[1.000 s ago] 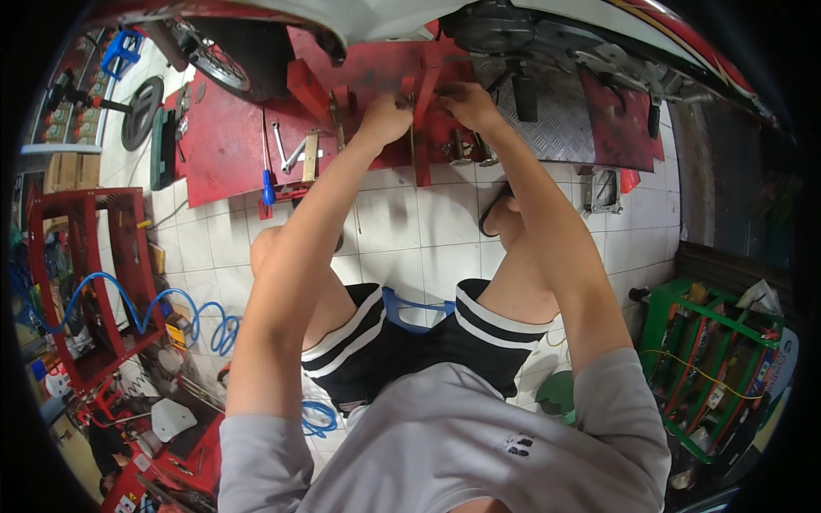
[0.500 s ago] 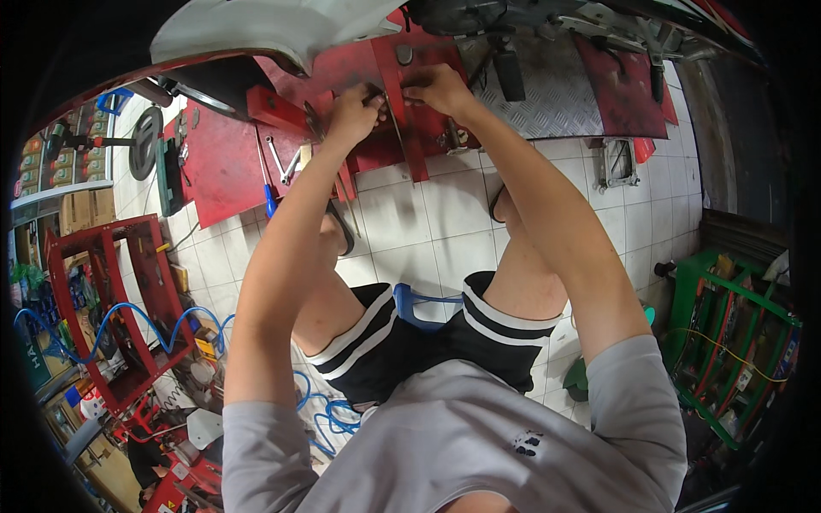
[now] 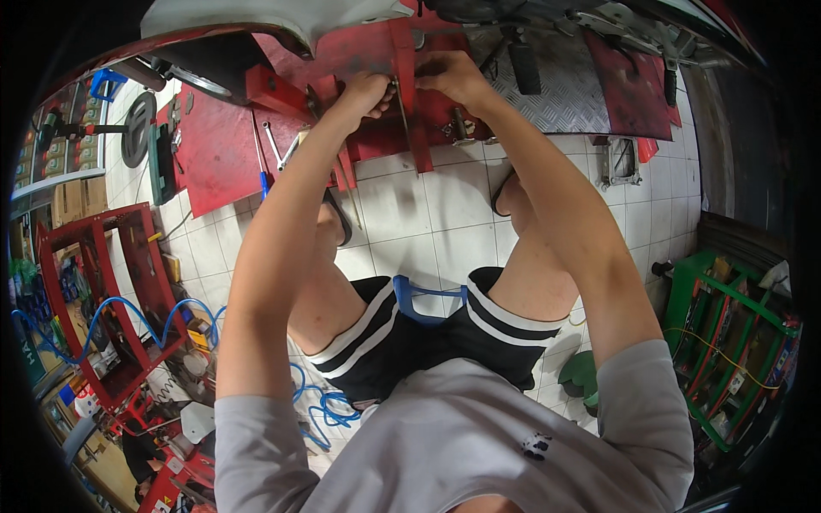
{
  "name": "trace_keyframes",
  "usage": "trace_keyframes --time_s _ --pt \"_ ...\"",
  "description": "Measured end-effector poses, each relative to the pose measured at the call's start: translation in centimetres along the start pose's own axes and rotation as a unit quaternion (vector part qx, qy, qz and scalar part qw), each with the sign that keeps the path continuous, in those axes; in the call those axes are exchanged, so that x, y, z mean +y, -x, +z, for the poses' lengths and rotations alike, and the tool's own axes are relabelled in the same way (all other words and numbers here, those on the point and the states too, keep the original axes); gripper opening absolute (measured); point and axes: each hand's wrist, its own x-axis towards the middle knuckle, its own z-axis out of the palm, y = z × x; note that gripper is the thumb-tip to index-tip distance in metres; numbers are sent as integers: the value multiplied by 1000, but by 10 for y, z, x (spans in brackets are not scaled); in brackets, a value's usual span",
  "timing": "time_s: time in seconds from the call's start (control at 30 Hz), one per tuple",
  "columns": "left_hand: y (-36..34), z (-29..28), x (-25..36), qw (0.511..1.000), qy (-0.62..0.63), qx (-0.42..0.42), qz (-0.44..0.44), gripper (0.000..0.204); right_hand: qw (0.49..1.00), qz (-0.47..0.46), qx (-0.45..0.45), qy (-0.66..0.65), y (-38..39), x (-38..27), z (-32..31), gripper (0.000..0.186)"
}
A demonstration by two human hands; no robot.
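Observation:
My left hand [image 3: 369,96] is curled closed on the near left side of a red metal bar [image 3: 419,152] that runs toward me. What its fingers grip is too small to make out. On the bar's other side my right hand [image 3: 455,77] has its fingers bent together, their tips close to the bar and shaded; whatever they hold is hidden. Between the hands, a thin metal rod [image 3: 402,111] lies along the bar. Below my right hand, small metal parts [image 3: 462,126] sit at the edge of the red platform [image 3: 222,158].
Above the platform hangs a vehicle's white body panel [image 3: 239,21]. A wrench [image 3: 270,141] and a blue-handled screwdriver [image 3: 264,183] lie left of my forearm. A red rack [image 3: 141,231] stands left, a green rack [image 3: 684,299] right. Blue hose [image 3: 329,410] coils on the tiled floor.
My left hand has moved slightly right, closer to the bar, its fingers still curled. My right hand has shifted slightly right and away from me. The whole view has shifted a little.

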Motion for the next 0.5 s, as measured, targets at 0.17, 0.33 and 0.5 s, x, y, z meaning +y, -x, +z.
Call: trace_keyframes --time_s 0.17,0.33,0.5 --pt "-4 -11 -7 1000 -7 -18 6 21 991 74 -16 -107 0 -4 7 28" --pt "-5 -9 -7 999 -19 -24 14 22 992 64 7 -108 4 -10 5 29" --pt "-4 -7 -6 999 -44 -7 13 26 987 77 28 -141 7 -16 8 25"
